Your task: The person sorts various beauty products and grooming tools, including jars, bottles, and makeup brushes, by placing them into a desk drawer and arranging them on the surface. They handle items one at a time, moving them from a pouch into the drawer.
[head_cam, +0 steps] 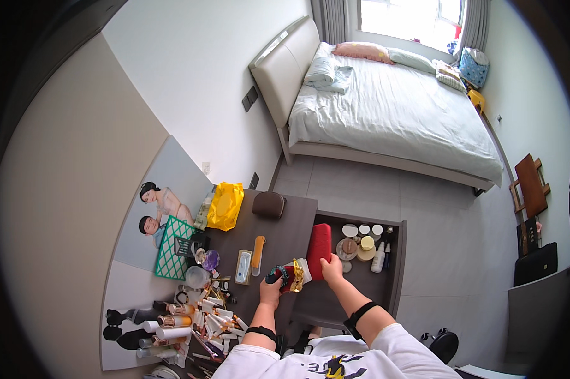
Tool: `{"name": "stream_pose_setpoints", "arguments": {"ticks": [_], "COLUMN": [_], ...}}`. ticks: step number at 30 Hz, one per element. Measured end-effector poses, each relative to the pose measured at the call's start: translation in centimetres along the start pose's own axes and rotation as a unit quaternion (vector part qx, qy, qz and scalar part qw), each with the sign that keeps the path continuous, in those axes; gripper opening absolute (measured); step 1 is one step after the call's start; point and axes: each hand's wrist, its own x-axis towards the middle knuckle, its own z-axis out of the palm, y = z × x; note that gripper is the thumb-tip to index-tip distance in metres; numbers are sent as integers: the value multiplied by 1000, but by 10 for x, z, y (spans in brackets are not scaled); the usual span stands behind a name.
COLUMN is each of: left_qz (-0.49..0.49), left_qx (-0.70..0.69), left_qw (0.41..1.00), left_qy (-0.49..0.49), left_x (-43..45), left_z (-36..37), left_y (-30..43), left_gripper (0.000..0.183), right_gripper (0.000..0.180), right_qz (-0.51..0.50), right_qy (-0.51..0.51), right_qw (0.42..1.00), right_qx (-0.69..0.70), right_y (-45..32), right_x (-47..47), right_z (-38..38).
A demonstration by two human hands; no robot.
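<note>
My right hand [332, 270] grips the lower end of a flat red case [319, 251], tilted over the left side of the pulled-out drawer [398, 284]. Close beside it, my left hand [270, 293] holds a bundle of small things. Among them are a dark teal beaded band [279, 271], a shiny gold item [297, 280] and a whitish packet [306, 271]; something red is partly hidden behind them. Toward the drawer's far end stand round jars [366, 243], a white spray bottle [378, 258] and a pink-brown compact [349, 246].
On the dark desk [289, 208] lie a brown case [269, 204], a yellow wipes pack [226, 206], an orange-handled comb [257, 256] and a small box [243, 267]. Many white tubes [216, 324] crowd the near left. A green lattice basket [173, 248] leans against photo panels. Beyond is a bed [398, 109].
</note>
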Motion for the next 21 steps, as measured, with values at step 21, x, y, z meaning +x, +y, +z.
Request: {"name": "stream_pose_setpoints", "arguments": {"ticks": [21], "left_qz": [84], "left_qx": [113], "left_qw": [990], "left_qy": [7], "left_x": [5], "left_z": [0], "left_y": [-8], "left_gripper": [24], "right_gripper": [24], "right_qz": [-141], "right_qy": [-204], "right_qw": [898], "right_qx": [-364], "right_y": [14], "right_x": [-24], "right_z": [10]}}
